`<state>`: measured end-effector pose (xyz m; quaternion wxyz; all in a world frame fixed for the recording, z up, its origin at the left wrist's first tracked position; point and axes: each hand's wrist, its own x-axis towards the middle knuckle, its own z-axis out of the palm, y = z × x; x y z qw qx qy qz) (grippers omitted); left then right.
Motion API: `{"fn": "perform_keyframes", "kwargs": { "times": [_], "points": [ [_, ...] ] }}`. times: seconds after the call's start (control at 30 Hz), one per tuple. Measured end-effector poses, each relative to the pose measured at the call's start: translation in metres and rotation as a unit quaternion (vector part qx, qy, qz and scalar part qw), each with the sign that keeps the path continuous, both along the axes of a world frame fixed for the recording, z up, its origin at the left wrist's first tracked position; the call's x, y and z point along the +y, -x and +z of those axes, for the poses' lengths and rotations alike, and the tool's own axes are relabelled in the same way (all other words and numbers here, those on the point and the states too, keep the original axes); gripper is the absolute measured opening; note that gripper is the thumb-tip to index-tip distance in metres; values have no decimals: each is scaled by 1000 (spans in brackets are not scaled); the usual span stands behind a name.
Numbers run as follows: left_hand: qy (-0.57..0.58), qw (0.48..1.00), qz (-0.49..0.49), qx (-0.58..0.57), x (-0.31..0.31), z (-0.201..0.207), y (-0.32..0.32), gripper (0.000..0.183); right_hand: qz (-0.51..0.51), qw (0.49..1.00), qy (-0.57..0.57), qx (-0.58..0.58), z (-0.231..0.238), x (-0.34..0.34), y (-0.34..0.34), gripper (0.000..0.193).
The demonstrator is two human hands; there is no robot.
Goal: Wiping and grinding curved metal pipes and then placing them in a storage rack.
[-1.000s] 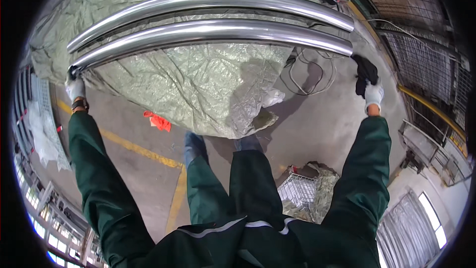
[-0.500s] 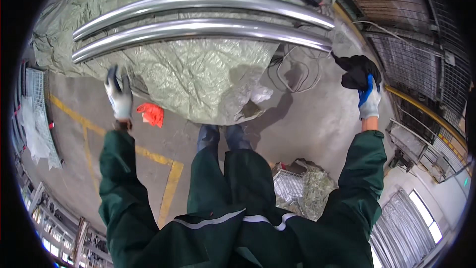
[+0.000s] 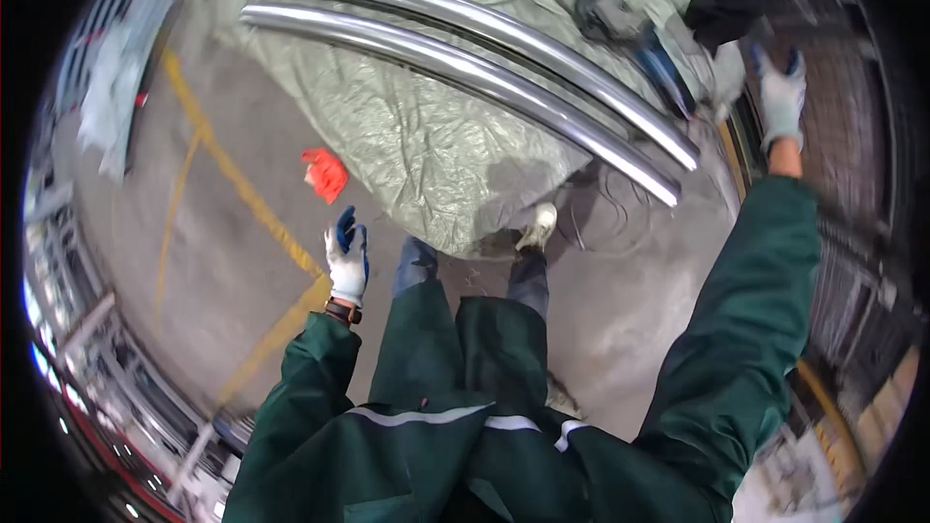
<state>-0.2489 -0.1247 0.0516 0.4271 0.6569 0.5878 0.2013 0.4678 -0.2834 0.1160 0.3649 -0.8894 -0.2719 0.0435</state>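
Note:
My right hand (image 3: 781, 95), in a white glove with blue fingers, reaches out at the far right. Its fingers are apart and nothing shows in them. Just beyond the fingertips lies or hangs a black cloth (image 3: 723, 6); blur hides what it rests on. Low over the floor, near my left leg, my left hand (image 3: 347, 260) is gloved the same way, with fingers loosely bent and apart, holding nothing. Two long curved shiny metal tubes (image 3: 465, 66) lie side by side on a wrinkled greenish sheet (image 3: 426, 150). Neither hand touches them.
A blue and black power tool (image 3: 663, 68) lies on the sheet beyond the tubes' right ends. Loose cables (image 3: 605, 218) trail on the floor. An orange-red cloth (image 3: 326, 175) is left of the sheet, near yellow floor lines (image 3: 237, 174). Dark wire-mesh racking (image 3: 835, 126) stands at the right.
My right hand has let go of the black cloth, which is now farther out. My left hand has drawn back toward my legs. The view has turned right, and one foot has stepped aside.

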Motion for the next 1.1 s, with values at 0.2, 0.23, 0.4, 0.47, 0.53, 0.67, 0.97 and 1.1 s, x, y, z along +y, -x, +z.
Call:
{"fn": "perform_keyframes", "kwargs": {
  "times": [0.2,0.23,0.4,0.47,0.53,0.67,0.97,1.1],
  "points": [
    [57,994,86,-31,-107,2,-47,40,134,947,261,130,-109,34,31,84],
    [47,997,58,-22,-124,9,-65,39,137,945,265,129,-107,46,35,84],
    [2,997,-79,-20,-163,33,-163,41,261,916,274,130,-77,95,36,70],
    [-22,986,-165,-32,-167,43,-204,43,253,913,315,57,-69,86,36,63],
    [-37,972,-225,-57,-171,60,-245,43,232,926,291,65,-64,47,16,62],
    [-6,932,-331,-145,-187,67,-300,39,153,964,174,132,-32,-64,-11,50],
    [-60,821,-493,-280,-308,81,-438,60,-215,791,-318,477,60,-271,68,28],
    [0,773,-566,-287,-325,80,-445,62,-211,744,-356,525,28,-334,86,28]
  ]
}}
